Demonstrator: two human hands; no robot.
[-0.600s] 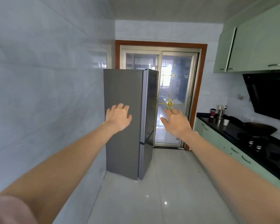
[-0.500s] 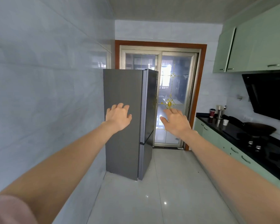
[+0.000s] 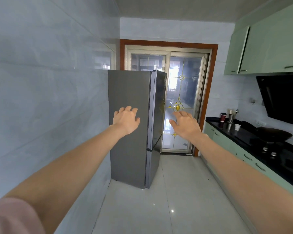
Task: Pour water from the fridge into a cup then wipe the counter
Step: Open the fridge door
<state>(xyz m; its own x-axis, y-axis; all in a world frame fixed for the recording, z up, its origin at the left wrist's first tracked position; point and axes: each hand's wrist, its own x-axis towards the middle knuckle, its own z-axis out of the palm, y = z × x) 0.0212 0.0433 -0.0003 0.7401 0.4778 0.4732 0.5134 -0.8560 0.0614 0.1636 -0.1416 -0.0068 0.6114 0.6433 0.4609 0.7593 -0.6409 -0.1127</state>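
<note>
Both arms reached forward into a narrow kitchen. The left hand (image 3: 126, 119) hung in the air with fingers loosely curled and holding nothing, seen against the grey side panel of the fridge (image 3: 130, 125). The right hand (image 3: 186, 124) was likewise empty, its fingers spread and relaxed, seen against the glass door (image 3: 181, 92) beyond. Neither hand appeared to touch anything.

The fridge stood on the floor (image 3: 159, 208) against the left wall, both its doors closed, its front turned toward the right side of the room.

Along the right wall ran the black desk (image 3: 249, 137) over pale green cabinets. Near its far end stood a small white cup (image 3: 237, 127), upright, just beside a metal utensil holder (image 3: 230, 118); a dark red cup (image 3: 223, 117) sat at the far corner. What the holder contained was too small to tell, perhaps spoons. Nearer along the desk, a dark wok (image 3: 272, 135) rested on the stove (image 3: 274, 154).
</note>
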